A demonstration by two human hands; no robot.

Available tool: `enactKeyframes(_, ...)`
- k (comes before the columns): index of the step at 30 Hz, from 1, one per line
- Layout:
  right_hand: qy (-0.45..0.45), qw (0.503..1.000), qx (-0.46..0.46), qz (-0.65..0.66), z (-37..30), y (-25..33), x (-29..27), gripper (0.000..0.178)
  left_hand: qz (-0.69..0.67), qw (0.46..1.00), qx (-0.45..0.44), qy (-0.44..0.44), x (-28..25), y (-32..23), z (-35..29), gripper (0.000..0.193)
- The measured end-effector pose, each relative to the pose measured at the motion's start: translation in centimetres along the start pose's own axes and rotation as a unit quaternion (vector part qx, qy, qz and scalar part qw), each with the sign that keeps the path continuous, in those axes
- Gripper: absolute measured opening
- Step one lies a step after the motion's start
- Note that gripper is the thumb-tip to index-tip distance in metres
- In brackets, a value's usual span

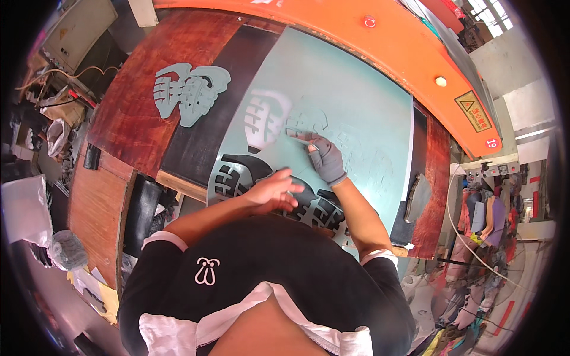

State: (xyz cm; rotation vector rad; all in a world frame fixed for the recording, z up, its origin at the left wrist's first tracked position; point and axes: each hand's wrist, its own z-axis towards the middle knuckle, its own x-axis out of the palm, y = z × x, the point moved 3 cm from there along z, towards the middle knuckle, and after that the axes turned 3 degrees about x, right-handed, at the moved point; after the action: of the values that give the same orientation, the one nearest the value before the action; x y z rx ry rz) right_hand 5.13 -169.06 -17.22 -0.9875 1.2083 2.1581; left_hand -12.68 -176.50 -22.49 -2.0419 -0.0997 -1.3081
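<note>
Head view: the gloved right hand [325, 155] pinches a cut piece [300, 132] on the teal sheet [350, 95], fingers narrow. The bare left hand [272, 191] rests half open on the sheet's near edge, holding nothing. Stacked cutouts [189, 89] lie on the board [136, 101].

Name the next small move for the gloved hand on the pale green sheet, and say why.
Probably peel upward: the grey-gloved right hand pinches a die-cut piece whose outline sits in the pale green sheet, while the bare left hand presses the sheet's near edge.
</note>
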Motion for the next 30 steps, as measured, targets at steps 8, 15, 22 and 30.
enactKeyframes(8,-0.009,0.999,0.031,-0.041,-1.3,1.1,0.6,0.022,-0.021,0.999,0.0,0.024,-0.2,1.6,4.0,0.034)
enactKeyframes(15,0.009,0.998,0.05,0.039,-0.4,1.3,0.5,0.034,-0.077,0.99,-0.086,-0.079,-1.9,1.5,4.1,0.035)
enactKeyframes(22,0.047,0.995,-0.025,0.084,-2.0,1.9,-0.6,0.034,-0.161,0.987,0.02,0.016,-0.9,0.8,5.1,0.047)
enactKeyframes(30,-0.141,0.943,0.293,0.064,2.9,-3.4,-4.0,0.033,0.014,0.998,0.062,-0.026,-2.6,1.5,5.9,0.053)
